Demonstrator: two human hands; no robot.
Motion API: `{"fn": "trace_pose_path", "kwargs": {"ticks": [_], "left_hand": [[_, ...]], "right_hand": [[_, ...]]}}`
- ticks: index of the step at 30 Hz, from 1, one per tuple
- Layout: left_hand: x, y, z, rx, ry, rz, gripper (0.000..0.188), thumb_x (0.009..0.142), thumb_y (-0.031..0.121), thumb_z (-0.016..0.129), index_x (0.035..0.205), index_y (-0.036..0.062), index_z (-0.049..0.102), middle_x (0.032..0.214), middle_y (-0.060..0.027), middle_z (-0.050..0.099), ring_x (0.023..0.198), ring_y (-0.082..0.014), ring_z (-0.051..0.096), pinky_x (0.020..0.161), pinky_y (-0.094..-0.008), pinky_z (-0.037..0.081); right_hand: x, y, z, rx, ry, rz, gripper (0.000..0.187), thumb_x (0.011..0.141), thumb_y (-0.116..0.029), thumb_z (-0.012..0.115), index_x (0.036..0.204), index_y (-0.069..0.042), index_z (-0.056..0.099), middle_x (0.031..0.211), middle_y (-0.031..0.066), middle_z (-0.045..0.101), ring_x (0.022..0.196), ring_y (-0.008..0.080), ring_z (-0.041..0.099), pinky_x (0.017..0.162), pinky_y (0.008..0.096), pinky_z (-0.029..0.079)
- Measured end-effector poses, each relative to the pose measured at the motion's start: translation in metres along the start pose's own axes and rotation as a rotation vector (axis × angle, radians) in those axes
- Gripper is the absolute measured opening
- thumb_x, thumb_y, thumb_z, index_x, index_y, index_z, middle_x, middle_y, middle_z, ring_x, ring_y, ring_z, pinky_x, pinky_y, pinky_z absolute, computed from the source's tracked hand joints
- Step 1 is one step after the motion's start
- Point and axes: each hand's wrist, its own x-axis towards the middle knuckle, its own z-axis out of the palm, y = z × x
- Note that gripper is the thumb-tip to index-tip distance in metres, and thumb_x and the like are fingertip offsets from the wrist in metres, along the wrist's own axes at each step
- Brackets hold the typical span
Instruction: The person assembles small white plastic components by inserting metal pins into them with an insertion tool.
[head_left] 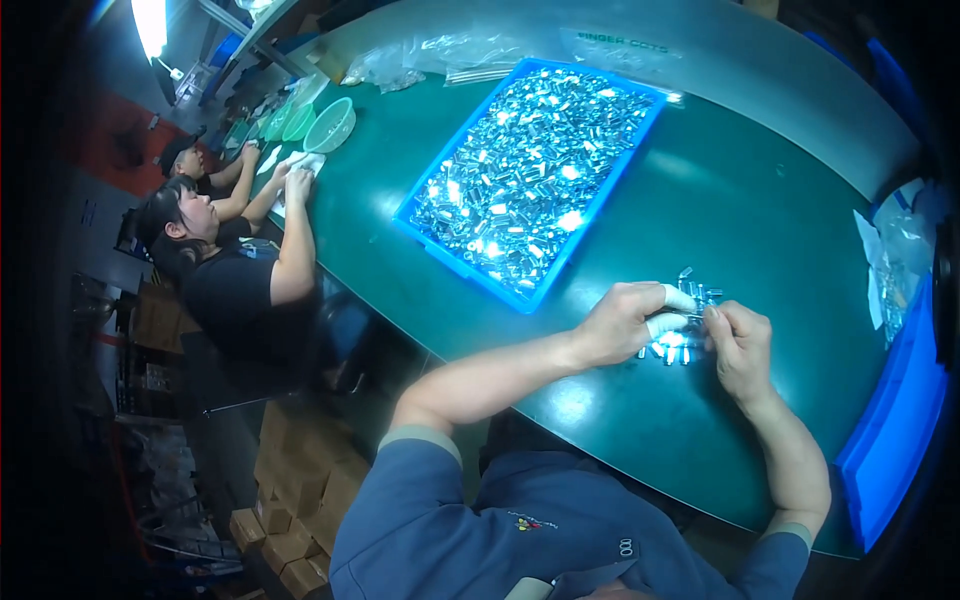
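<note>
My left hand [622, 325] has white finger cots on its thumb and forefinger, which pinch a small shiny metal piece [699, 315]. My right hand [740, 345] closes its thumb and fingertips on the same piece from the other side; its exact shape is partly hidden by the fingers. Both hands are just above the green tabletop. Around and beneath them lies a small group of loose, short, silvery metal pieces [678, 355]. Beyond my left hand sits a shallow blue tray [462, 266], heaped with many similar pieces.
Another blue bin [895, 450] stands at the right edge, near clear plastic bags [905, 240]. Plastic bags [385, 68] lie along the back. At the far left, two people work beside green baskets [330, 125]. Cardboard boxes [300, 460] are stacked below the table's left edge.
</note>
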Motion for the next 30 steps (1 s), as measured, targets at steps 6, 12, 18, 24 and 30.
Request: {"fn": "trace_pose_path", "kwargs": {"ticks": [6, 12, 18, 24, 30], "left_hand": [[0.008, 0.012, 0.003, 0.259, 0.044, 0.267, 0.020, 0.087, 0.006, 0.075, 0.107, 0.0042, 0.072, 0.093, -0.0126, 0.073, 0.083, -0.0288, 0.071, 0.070, -0.0370, 0.055], [0.001, 0.014, 0.001, 0.332, 0.087, 0.290, 0.019, 0.085, 0.003, 0.076, 0.104, 0.0035, 0.072, 0.095, -0.0135, 0.074, 0.082, -0.0297, 0.072, 0.070, -0.0366, 0.056], [0.006, 0.020, -0.001, 0.323, 0.112, 0.217, 0.019, 0.085, 0.002, 0.076, 0.104, 0.0030, 0.072, 0.094, -0.0127, 0.074, 0.084, -0.0271, 0.072, 0.072, -0.0344, 0.056], [0.007, 0.016, -0.015, 0.298, 0.139, 0.144, 0.017, 0.086, 0.002, 0.076, 0.102, 0.0037, 0.073, 0.095, -0.0124, 0.075, 0.083, -0.0254, 0.073, 0.071, -0.0338, 0.057], [0.007, 0.017, -0.024, 0.295, 0.121, 0.201, 0.021, 0.081, 0.003, 0.081, 0.100, 0.0046, 0.075, 0.090, -0.0126, 0.074, 0.076, -0.0282, 0.071, 0.066, -0.0346, 0.056]], "right_hand": [[-0.006, 0.000, -0.007, 0.192, 0.003, 0.218, 0.043, 0.103, -0.026, 0.061, 0.068, -0.001, 0.063, 0.056, 0.0024, 0.059, 0.051, 0.0080, 0.055, 0.047, 0.0272, 0.041], [-0.004, 0.006, 0.002, 0.285, 0.001, 0.171, 0.041, 0.104, -0.029, 0.061, 0.073, -0.001, 0.068, 0.059, 0.0029, 0.063, 0.054, 0.0075, 0.056, 0.049, 0.0276, 0.043], [-0.001, 0.013, -0.013, 0.261, 0.084, 0.129, 0.033, 0.103, -0.025, 0.062, 0.081, -0.001, 0.068, 0.064, 0.0028, 0.066, 0.060, 0.0071, 0.058, 0.054, 0.0270, 0.044], [0.013, 0.038, -0.025, 0.259, 0.320, 0.197, 0.031, 0.103, -0.024, 0.061, 0.083, 0.000, 0.067, 0.067, 0.0030, 0.066, 0.062, 0.0078, 0.059, 0.056, 0.0255, 0.046], [0.016, 0.057, -0.027, 0.283, 0.404, 0.288, 0.023, 0.104, -0.016, 0.059, 0.090, 0.001, 0.066, 0.074, 0.0039, 0.067, 0.068, 0.0082, 0.061, 0.062, 0.0248, 0.049]]}}
